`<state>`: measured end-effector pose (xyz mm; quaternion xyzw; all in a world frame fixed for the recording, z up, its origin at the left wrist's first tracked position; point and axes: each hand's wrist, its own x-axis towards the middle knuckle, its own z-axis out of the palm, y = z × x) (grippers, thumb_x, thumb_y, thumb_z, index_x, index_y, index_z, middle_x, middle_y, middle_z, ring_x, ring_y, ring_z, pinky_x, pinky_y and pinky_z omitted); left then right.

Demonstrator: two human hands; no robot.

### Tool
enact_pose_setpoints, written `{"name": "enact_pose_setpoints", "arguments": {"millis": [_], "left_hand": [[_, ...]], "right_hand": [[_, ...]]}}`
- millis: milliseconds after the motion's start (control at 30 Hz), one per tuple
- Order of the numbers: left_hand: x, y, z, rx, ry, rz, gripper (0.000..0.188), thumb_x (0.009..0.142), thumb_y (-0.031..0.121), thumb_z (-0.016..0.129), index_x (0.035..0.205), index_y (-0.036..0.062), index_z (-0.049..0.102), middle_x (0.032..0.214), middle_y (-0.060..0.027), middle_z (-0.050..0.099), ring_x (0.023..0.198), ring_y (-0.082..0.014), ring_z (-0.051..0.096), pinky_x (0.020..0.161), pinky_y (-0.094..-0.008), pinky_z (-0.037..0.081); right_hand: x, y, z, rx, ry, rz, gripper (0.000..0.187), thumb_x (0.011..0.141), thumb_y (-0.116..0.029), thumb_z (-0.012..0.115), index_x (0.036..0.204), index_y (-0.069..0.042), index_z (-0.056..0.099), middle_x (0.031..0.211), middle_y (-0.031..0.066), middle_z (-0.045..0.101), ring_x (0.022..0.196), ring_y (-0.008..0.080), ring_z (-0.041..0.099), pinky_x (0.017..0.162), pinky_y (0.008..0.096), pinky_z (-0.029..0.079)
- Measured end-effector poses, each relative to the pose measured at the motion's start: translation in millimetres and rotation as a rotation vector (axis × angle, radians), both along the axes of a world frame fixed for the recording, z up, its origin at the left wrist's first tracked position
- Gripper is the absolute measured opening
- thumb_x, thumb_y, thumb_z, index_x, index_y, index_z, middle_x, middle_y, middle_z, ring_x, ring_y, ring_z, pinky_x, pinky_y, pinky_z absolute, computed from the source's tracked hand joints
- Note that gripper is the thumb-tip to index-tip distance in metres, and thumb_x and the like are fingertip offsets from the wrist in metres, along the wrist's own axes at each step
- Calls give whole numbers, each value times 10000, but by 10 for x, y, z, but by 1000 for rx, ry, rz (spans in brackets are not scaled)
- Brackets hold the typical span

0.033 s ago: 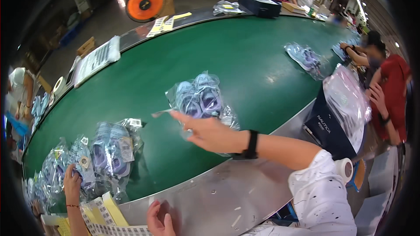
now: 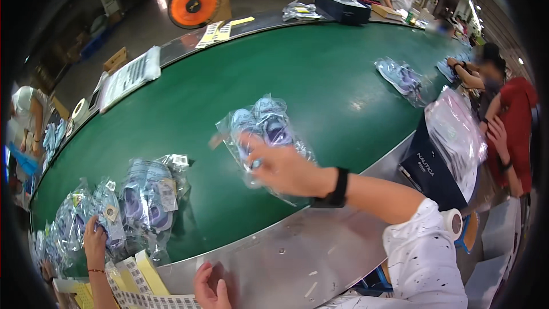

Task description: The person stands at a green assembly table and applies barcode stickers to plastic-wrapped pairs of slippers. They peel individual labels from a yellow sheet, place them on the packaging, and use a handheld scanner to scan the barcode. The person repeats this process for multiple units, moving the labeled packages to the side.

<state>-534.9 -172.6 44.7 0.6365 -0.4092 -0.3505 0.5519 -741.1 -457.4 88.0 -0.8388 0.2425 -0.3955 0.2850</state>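
Observation:
My right hand (image 2: 286, 166), with a black wristband (image 2: 337, 186), is over a pair of light blue and purple shoes (image 2: 267, 115) in a clear plastic bag. Motion smears its fingers, which cover part of the near shoe. A small pale blurred piece (image 2: 216, 140) shows beside the bag, left of the fingertips; whether I hold it is unclear. By the metal edge at the bottom, my left hand (image 2: 210, 286) is open with curved fingers and nothing visible in it. Another person's hand (image 2: 94, 240), with a red bracelet below it, touches bagged shoes at the left.
Several bagged shoes (image 2: 147, 194) crowd the left of the green belt (image 2: 320, 74). Label sheets (image 2: 134, 280) lie on the near metal edge. A dark box (image 2: 429, 171) with plastic bags stands at right, beside a person in red. Another bagged pair (image 2: 400, 77) sits farther right.
My right hand has shifted slightly right and its fingers now overlap the bagged shoes more. The pale piece beside the fingertips has moved a little. My left hand is nearly still.

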Motion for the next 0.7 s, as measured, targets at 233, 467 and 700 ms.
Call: {"name": "enact_pose_setpoints", "arguments": {"millis": [233,467,700], "left_hand": [[-34,-29,-11,-19,2,-24,290,910,0,545,1199,-23,527,1322,-168,489,1224,-267,479,1038,-366,363],[-102,-46,-66,-22,-27,-4,268,912,-7,537,1178,-31,531,1329,-170,478,1226,-273,472,1040,-373,369],[-68,-9,-131,-46,-24,-2,267,913,-5,540,1180,-16,533,1319,-166,479,1206,-272,484,1037,-372,377]], "right_hand": [[-691,-1531,-276,293,30,-651,587,789,-136,692,1325,-42,470,875,137,674,680,198,658,615,321,528],[-269,-2016,-748,704,-249,-665,648,696,0,695,1305,-45,479,934,139,627,691,215,636,557,330,524],[-741,-1889,-703,923,-410,-615,674,734,69,668,1350,-40,417,903,84,618,737,171,610,589,304,506]]}}
